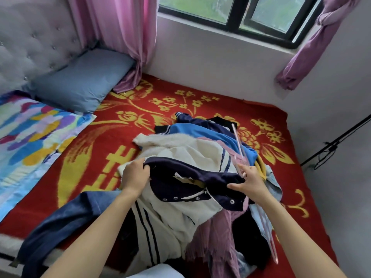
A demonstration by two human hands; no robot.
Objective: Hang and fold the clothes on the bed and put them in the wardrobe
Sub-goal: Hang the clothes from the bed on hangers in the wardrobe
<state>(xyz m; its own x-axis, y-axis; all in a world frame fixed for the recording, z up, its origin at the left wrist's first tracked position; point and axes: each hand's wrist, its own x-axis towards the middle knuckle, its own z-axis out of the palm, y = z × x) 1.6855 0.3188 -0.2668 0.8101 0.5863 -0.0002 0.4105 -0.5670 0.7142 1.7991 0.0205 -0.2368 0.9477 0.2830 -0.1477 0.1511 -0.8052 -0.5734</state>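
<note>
Jeans (66, 221) are hanging over the near edge of the bed (6, 244), left of the pile (216, 237). The pile is sitting right of centre, reaching to the near edge.

Jacket (176, 209), cream with navy collar and stripes, is lying on top of the pile, collar lifted.

Left hand (135, 175) is gripping the collar's left end, fingers curled round it. Right hand (250, 182) is gripping a clear pink hanger (237, 141), with the thumb pressing on the collar's right end. The hanger is sticking out both sides of that hand, one end pointing toward the far edge and the other down the pile's right side.

Behind the jacket, a fuzzy white sweater (160, 140) and a blue top (200, 131) are lying in the same pile.

A red-and-yellow blanket (128, 105) is covering the bed. A multicolour quilt (30, 133) is lying along the left edge. A blue pillow (80, 81) is leaning in the far left corner against a grey headboard (30, 37).

A pink curtain (120, 37) is hanging down onto the far edge. The window (241, 13) is beyond it, with a knotted purple curtain (321, 37) at its right.
</note>
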